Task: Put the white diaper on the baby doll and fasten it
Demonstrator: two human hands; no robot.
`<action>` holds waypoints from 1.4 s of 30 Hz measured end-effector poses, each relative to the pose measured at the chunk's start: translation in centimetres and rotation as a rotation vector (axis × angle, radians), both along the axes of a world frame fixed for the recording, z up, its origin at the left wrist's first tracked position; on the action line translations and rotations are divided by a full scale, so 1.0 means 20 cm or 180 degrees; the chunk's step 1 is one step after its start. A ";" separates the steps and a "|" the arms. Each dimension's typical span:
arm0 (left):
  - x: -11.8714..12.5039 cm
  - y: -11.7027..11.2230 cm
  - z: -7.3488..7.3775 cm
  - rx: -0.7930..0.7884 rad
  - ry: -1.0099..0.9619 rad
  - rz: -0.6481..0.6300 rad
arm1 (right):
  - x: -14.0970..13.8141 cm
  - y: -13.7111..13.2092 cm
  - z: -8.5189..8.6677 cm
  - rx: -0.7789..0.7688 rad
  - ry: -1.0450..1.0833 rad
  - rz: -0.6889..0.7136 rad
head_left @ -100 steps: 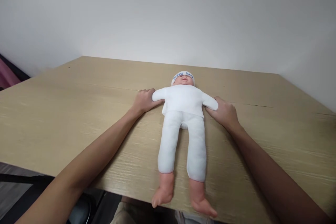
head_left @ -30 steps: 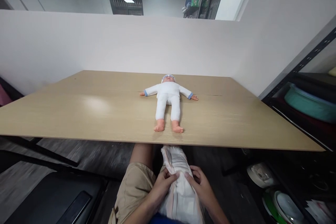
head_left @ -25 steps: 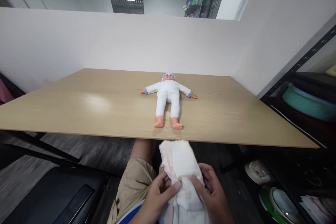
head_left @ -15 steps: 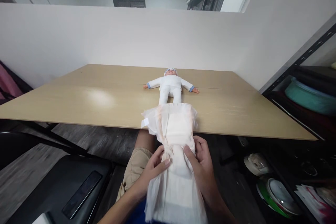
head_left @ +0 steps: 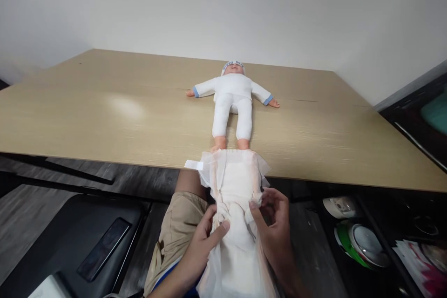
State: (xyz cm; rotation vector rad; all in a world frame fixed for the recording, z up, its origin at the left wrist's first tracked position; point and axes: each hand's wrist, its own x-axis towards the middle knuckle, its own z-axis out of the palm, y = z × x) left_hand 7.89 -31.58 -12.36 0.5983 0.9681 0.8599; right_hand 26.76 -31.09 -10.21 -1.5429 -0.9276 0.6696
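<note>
A baby doll [head_left: 233,98] in a white suit and cap lies face up on the wooden table [head_left: 104,116], arms spread, feet toward me. Below the table's near edge I hold an unfolded white diaper [head_left: 233,195] over my lap. My left hand [head_left: 204,237] pinches the diaper's left side at its narrow middle. My right hand [head_left: 274,223] grips its right side. The diaper's far end, with a tape tab at the left, reaches the table edge just short of the doll's feet.
A white wall stands behind the table. A black chair seat with a dark phone [head_left: 104,247] sits at lower left. A dark shelf at the right holds bowls [head_left: 361,244] and packets. My leg in tan shorts [head_left: 176,223] is below the table.
My hands left the doll's arms, picked up a folded diaper on my lap and opened it out. The diaper has risen toward the table edge and the view has tipped down.
</note>
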 end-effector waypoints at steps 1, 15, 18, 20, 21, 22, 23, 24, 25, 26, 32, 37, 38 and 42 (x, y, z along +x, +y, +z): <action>0.00 -0.01 0.00 -0.0012 0.0030 -0.0023 | 0.00 0.01 0.00 0.0020 -0.0100 -0.0053; 0.00 -0.02 0.07 0.0196 -0.0013 0.0036 | 0.14 0.12 -0.02 -0.0970 0.2022 0.0552; -0.01 -0.03 0.04 0.0261 0.0025 0.0029 | 0.19 0.17 0.00 -0.0430 0.1747 -0.0089; -0.03 -0.03 0.03 0.0302 0.0047 -0.0002 | 0.23 0.19 0.01 -0.0114 0.1430 -0.0415; -0.04 -0.04 0.03 0.0309 0.0036 -0.0014 | 0.26 0.20 0.01 0.0009 0.1301 -0.0491; -0.04 -0.04 0.03 0.0305 0.0012 -0.0013 | 0.27 0.20 0.01 0.0115 0.1193 -0.0539; -0.05 -0.04 0.03 0.0292 -0.0018 -0.0007 | 0.28 0.20 0.01 0.0201 0.1097 -0.0584; -0.05 -0.04 0.03 0.0276 -0.0045 0.0001 | 0.28 0.19 0.02 0.0268 0.0997 -0.0632; -0.05 -0.04 0.03 0.0256 -0.0064 0.0012 | 0.27 0.18 0.02 0.0329 0.0876 -0.0691; -0.05 -0.04 0.04 0.0234 -0.0079 0.0020 | 0.25 0.17 0.03 0.0390 0.0731 -0.0748; -0.02 -0.03 0.06 0.0170 -0.0081 0.0040 | 0.00 0.06 0.17 0.0567 -0.1042 0.0037; -0.01 -0.02 0.05 0.0294 -0.0024 0.0033 | -0.11 0.17 0.24 0.0469 -0.2177 0.1339; -0.01 -0.02 0.04 0.0318 -0.0011 0.0021 | -0.12 0.20 0.23 0.0365 -0.2300 0.1468; -0.01 -0.03 0.03 0.0481 0.0205 -0.0117 | -0.13 0.28 0.18 0.0002 -0.2774 0.1780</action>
